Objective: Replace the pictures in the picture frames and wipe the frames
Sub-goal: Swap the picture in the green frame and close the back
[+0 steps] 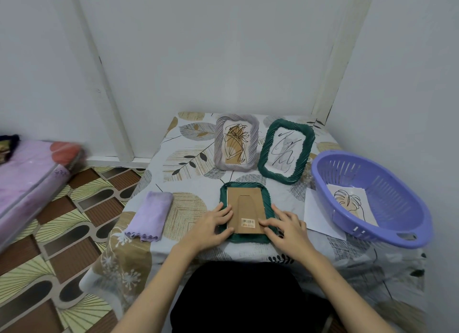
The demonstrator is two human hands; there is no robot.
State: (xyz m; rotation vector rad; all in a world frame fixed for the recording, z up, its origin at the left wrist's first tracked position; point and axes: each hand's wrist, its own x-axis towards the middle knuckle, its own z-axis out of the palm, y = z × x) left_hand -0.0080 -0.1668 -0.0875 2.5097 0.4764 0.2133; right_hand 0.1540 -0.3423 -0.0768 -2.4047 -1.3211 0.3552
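A dark green picture frame point(265, 196) lies face down near the table's front edge, its brown cardboard back point(244, 206) up. My left hand point(213, 227) rests on its left rim, fingers fairly straight. My right hand point(285, 229) lies on its lower right corner, fingertips touching the cardboard back. Behind it stand a grey frame point(219, 143) with a brown line drawing and a second green frame point(264, 151) with a grey line drawing. A folded lilac cloth point(150, 216) lies to the left.
A purple slotted basket point(387, 183) at the right holds a leaf-drawing print point(352, 203). A white sheet point(315, 213) lies partly under it. The table point(186, 163) has a leaf-pattern cover and stands in a wall corner. A pink mattress point(27, 178) lies on the floor at left.
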